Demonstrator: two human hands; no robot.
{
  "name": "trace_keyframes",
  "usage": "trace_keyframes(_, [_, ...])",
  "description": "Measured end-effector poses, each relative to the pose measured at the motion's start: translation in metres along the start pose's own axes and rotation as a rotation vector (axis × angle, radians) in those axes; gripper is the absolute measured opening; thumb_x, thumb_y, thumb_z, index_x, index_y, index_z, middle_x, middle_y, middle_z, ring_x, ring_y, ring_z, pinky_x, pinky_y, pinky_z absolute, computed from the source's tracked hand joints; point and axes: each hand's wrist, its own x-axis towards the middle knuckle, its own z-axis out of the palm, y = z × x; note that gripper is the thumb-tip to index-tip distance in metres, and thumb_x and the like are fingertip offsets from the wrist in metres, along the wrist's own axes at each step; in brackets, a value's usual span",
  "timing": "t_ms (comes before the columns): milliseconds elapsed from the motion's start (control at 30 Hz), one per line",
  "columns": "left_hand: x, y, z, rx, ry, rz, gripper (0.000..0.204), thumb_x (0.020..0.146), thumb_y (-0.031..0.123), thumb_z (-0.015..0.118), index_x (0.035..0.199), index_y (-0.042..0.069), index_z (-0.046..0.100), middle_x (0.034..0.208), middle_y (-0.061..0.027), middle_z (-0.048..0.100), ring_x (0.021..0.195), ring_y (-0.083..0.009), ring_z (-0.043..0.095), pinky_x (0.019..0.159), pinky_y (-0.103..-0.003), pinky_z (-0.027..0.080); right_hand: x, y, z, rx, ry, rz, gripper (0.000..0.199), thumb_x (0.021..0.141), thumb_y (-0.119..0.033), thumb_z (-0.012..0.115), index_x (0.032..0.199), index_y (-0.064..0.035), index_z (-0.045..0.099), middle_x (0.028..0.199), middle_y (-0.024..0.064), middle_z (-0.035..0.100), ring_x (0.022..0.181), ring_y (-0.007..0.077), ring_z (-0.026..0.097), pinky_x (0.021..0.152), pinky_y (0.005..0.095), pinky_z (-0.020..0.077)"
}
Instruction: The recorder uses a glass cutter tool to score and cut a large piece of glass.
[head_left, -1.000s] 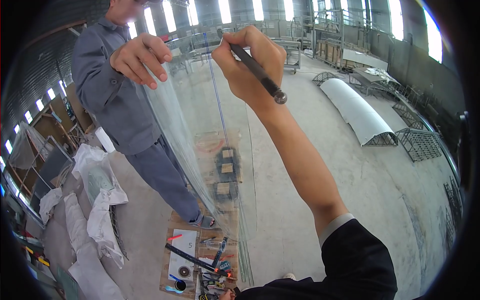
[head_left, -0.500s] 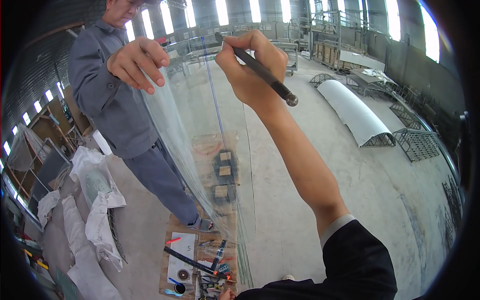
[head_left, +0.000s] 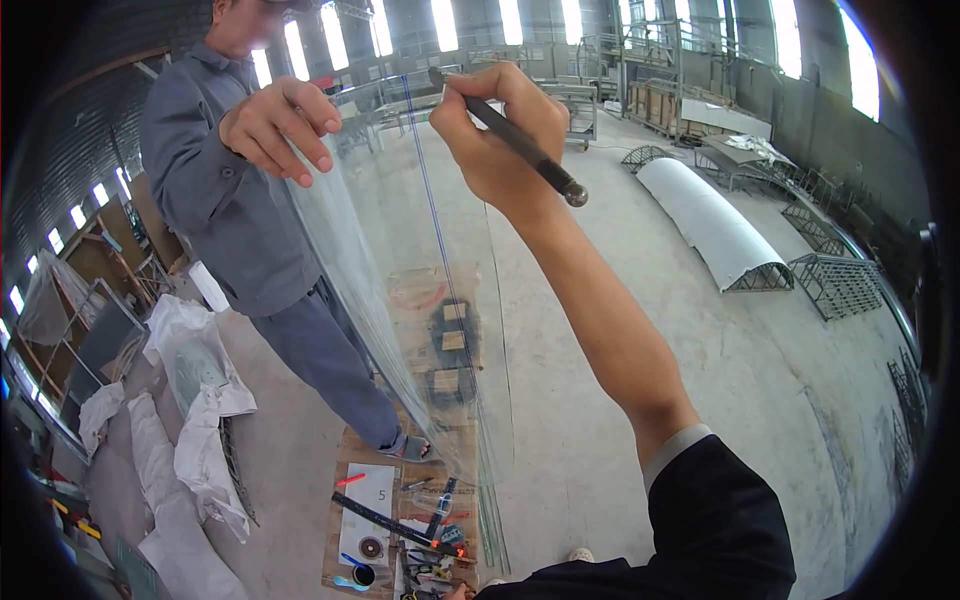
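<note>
Right hand (head_left: 500,130) grips glass cutter (head_left: 520,150), tip against upright glass sheet (head_left: 420,330).

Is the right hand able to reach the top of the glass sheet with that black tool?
Probably yes: the right hand already holds the black tool up at the top of the glass sheet, and nothing blocks it.

Bright daylight from high windows (head_left: 450,25) — blown-out glare, edges fisheye-bent and dark.

Clear glossy glass sheet (head_left: 400,300); matt dark metal cutter (head_left: 515,140).
</note>
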Motion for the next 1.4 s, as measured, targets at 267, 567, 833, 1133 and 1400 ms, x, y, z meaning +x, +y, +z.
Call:
trace_keyframes(267, [0.000, -0.008, -0.002, -0.040, 0.009, 0.059, 0.041, 0.100, 0.050, 0.053, 0.119, 0.014, 0.062, 0.092, -0.0057, 0.062, 0.083, -0.0163, 0.058, 0.072, -0.039, 0.049, 0.002, -0.002, 0.003, 0.005, -0.010, 0.033, 0.011, 0.074, -0.006, 0.075, 0.079, -0.0043, 0.065, 0.067, 0.0063, 0.068, 0.059, 0.0143, 0.066, 0.059, 0.0240, 0.0498])
trace_keyframes(567, [0.022, -0.016, 0.018, -0.077, -0.015, 0.114, 0.050, 0.100, 0.051, 0.053, 0.131, 0.012, 0.058, 0.102, -0.0080, 0.065, 0.092, -0.0173, 0.061, 0.078, -0.040, 0.050, -0.001, -0.006, 0.001, -0.044, -0.046, -0.035, 0.012, 0.073, -0.006, 0.075, 0.078, -0.0038, 0.065, 0.066, 0.0065, 0.067, 0.058, 0.0130, 0.065, 0.058, 0.0238, 0.0494])
trace_keyframes(833, [0.082, -0.031, 0.025, -0.407, -0.153, 0.126, 0.052, 0.101, 0.055, 0.045, 0.063, 0.019, 0.049, 0.054, 0.0023, 0.041, 0.045, -0.0144, 0.040, 0.042, -0.031, 0.038, 0.008, -0.007, 0.003, -0.085, -0.105, 0.012, 0.014, 0.070, -0.007, 0.075, 0.074, -0.0034, 0.062, 0.064, 0.0071, 0.065, 0.055, 0.0162, 0.064, 0.054, 0.0268, 0.0485])
trace_keyframes(1133, [0.046, -0.016, 0.017, -0.138, -0.108, 0.044, 0.050, 0.101, 0.056, 0.044, 0.074, 0.015, 0.055, 0.060, -0.0005, 0.050, 0.043, -0.0136, 0.045, 0.037, -0.031, 0.036, 0.004, -0.020, 0.002, -0.119, -0.053, 0.009, 0.014, 0.073, -0.005, 0.074, 0.075, -0.0026, 0.060, 0.061, 0.0128, 0.060, 0.055, 0.0248, 0.062, 0.052, 0.0331, 0.0481])
trace_keyframes(1400, [0.041, 0.020, 0.041, 0.074, -0.093, 0.166, 0.052, 0.099, 0.059, 0.047, 0.080, 0.012, 0.058, 0.067, -0.0041, 0.055, 0.048, -0.0183, 0.050, 0.043, -0.035, 0.039, -0.015, -0.008, 0.004, -0.015, 0.043, -0.152, 0.015, 0.066, 0.001, 0.072, 0.070, -0.0026, 0.057, 0.059, 0.0106, 0.059, 0.051, 0.0233, 0.060, 0.049, 0.0313, 0.0467])
